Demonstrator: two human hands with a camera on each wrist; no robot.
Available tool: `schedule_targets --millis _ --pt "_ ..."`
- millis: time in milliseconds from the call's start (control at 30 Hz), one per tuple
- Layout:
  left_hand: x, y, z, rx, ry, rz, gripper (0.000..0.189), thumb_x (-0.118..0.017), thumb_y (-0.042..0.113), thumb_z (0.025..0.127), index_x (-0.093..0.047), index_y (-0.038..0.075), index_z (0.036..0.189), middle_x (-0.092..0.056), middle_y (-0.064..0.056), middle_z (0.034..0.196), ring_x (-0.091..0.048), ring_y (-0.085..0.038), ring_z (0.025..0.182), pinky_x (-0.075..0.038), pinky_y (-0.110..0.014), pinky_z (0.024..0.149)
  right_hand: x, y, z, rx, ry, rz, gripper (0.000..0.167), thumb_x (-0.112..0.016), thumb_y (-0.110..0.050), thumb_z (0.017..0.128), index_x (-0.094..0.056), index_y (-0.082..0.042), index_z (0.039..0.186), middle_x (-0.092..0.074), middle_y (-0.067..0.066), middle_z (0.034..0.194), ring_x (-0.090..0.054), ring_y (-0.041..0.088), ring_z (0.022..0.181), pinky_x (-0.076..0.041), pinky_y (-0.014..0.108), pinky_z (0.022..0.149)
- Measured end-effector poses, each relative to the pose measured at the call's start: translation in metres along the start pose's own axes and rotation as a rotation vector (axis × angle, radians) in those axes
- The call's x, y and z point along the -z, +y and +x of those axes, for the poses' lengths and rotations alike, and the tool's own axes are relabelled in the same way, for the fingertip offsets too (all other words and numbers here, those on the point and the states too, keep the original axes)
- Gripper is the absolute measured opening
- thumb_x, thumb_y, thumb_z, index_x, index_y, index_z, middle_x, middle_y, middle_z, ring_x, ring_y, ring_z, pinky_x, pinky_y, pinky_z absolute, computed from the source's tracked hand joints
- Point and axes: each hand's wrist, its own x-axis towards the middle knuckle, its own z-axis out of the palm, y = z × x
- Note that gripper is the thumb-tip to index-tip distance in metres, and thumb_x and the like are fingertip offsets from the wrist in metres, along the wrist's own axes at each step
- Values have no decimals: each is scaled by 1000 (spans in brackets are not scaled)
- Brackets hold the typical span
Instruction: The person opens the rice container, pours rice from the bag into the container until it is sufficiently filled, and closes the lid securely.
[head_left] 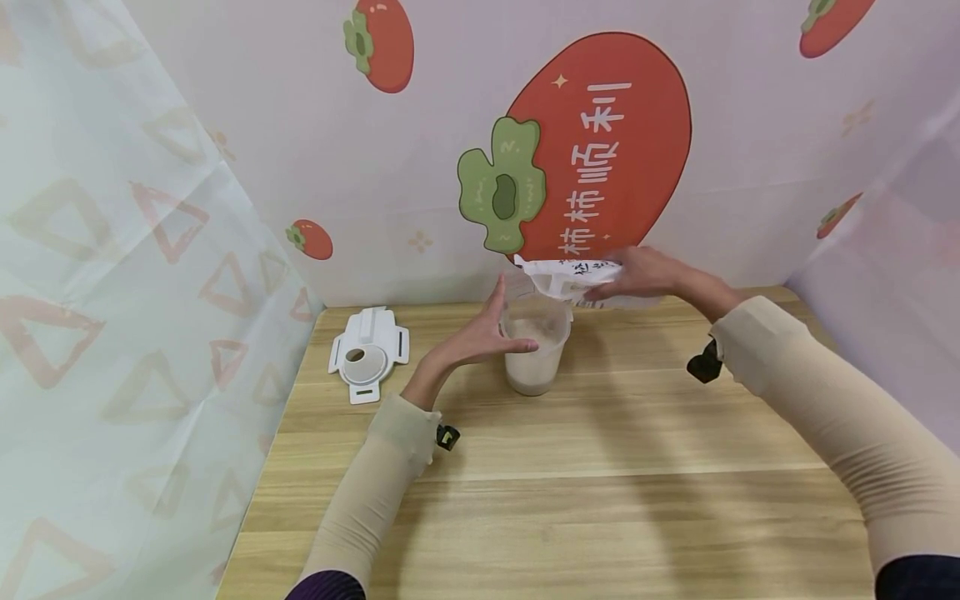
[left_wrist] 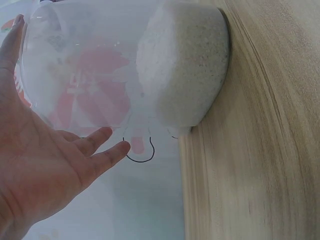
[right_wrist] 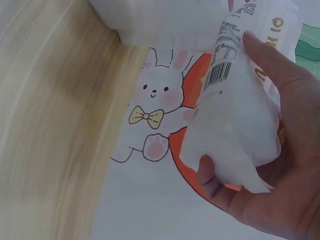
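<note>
A clear plastic container [head_left: 551, 354] stands upright at the back of the table, partly filled with pale grains [left_wrist: 195, 65] that look like rice. My left hand [head_left: 480, 335] is spread at the container's upper side, thumb across the near face and straight fingers reaching toward the far side. In my right hand [head_left: 647, 272] is a white printed bag [right_wrist: 230, 115], gripped between thumb and fingers. The bag lies tilted on its side, its left end over the container's mouth. A barcode and small print show on it in the right wrist view.
A white plastic lid [head_left: 367, 354] with side clips and a round opening lies on the table to the left. Right behind the table's back edge hangs a wall sheet [head_left: 420, 167] printed with persimmons. Another patterned sheet [head_left: 112, 292] borders the left side.
</note>
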Motion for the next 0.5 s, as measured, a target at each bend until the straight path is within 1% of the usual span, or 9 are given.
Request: schedule_targets --millis 67,133,233,300,333,400,500 --pt "0 0 0 -4 1 3 135 -84 45 89 24 22 166 21 -3 176 -13 -34 163 -12 -45 132 -2 2 0 -18 -22 26 69 -89 -35 88 -60 -11 145 -67 12 136 -61 32 119 -47 60 106" --pt "0 -1 0 -5 1 7 135 -84 46 89 25 24 166 21 -1 176 -12 -33 163 -11 -45 132 -5 4 0 -35 -40 60 62 -87 -35 90 -64 -10 142 -68 11 132 -63 29 112 -50 54 101" --pt "0 -1 0 -4 2 11 134 -83 46 89 25 24 166 22 0 176 -9 -30 164 -10 -44 132 -8 6 -1 -60 -58 118 56 -84 -34 92 -65 -10 139 -70 11 127 -67 25 98 -55 42 88" --pt "0 -1 0 -4 2 14 134 -83 46 89 25 25 166 22 1 176 -8 -28 164 -9 -44 132 -9 8 -2 -75 -65 156 56 -83 -33 93 -64 -10 140 -70 12 125 -69 23 90 -57 35 77" --pt "0 -1 0 -5 3 16 134 -83 46 90 25 25 166 22 1 176 -7 -28 164 -9 -44 132 -10 9 -2 -85 -68 170 56 -83 -33 93 -63 -10 141 -69 12 125 -70 23 87 -58 33 74" --pt "0 -1 0 -6 3 12 133 -83 46 90 25 25 166 22 2 175 -7 -29 164 -9 -44 132 -10 10 -3 -100 -69 187 59 -82 -34 94 -61 -11 143 -68 13 126 -69 22 87 -58 31 73" --pt "0 -1 0 -8 4 14 133 -83 45 90 25 26 166 23 2 175 -8 -30 164 -9 -44 132 -11 12 -4 -117 -66 197 60 -82 -37 94 -60 -12 144 -67 13 128 -68 23 90 -56 31 77"
